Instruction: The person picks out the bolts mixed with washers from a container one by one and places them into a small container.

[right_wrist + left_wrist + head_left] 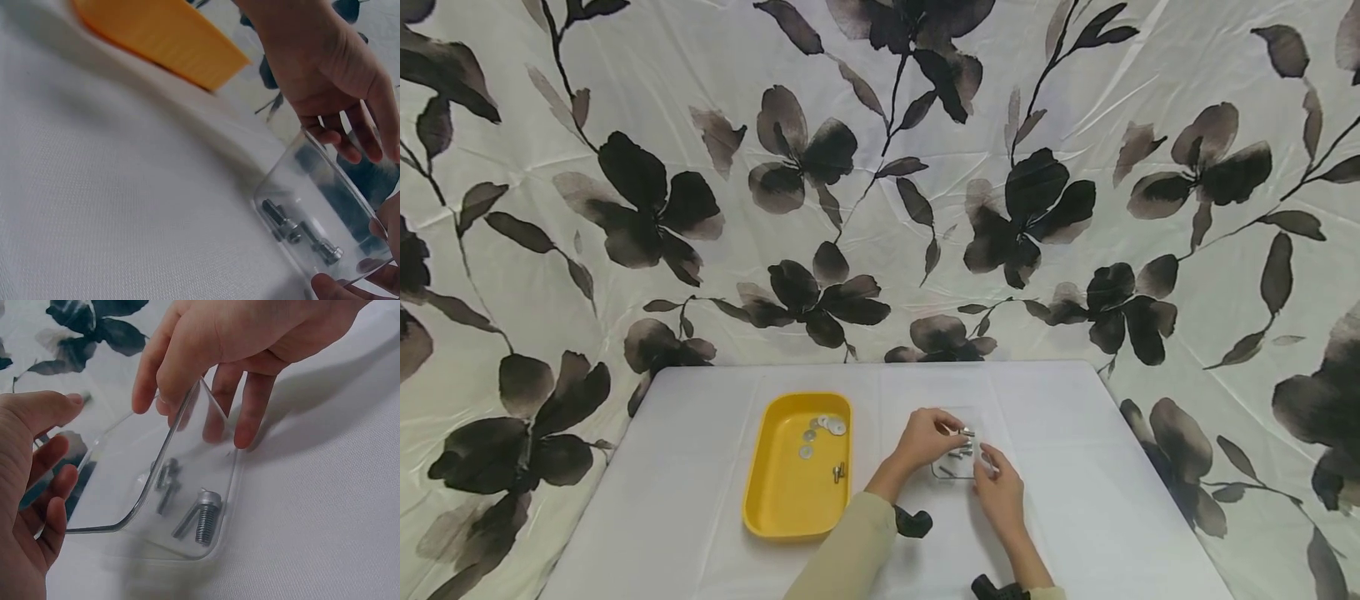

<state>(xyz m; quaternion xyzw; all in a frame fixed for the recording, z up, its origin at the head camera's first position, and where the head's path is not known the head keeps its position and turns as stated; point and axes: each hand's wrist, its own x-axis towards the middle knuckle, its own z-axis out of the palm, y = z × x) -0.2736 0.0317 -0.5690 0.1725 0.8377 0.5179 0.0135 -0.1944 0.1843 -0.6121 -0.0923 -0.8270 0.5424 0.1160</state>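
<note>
- Clear plastic tray [181, 487] sits on the white table [1075, 467], just right of the yellow tray [775, 500], between the two hands
- Left hand [925, 437] reaches in over the clear tray's far end from the yellow-tray side; fingers bent, fingertips [245, 434] at the rim. Whether they pinch the rim, cannot tell
- Right hand [997, 492] at the clear tray's near end, thumb and fingers curled round the rim, clamped on it
- Bolts [203, 519] lie loose on the clear tray's floor, shanks flat, one pointing roughly along the tray, the other slantwise
- Handling, judged: the clear tray looks thin-walled, light, slightly flexible and smooth, so slippery; take it at both ends by the rim, level, or the bolts roll
- Clear tray's long axis runs from one hand to the other, open face up
- Yellow tray holds washers [822, 427] at its far end and a small bolt [838, 472] nearer its middle
</note>
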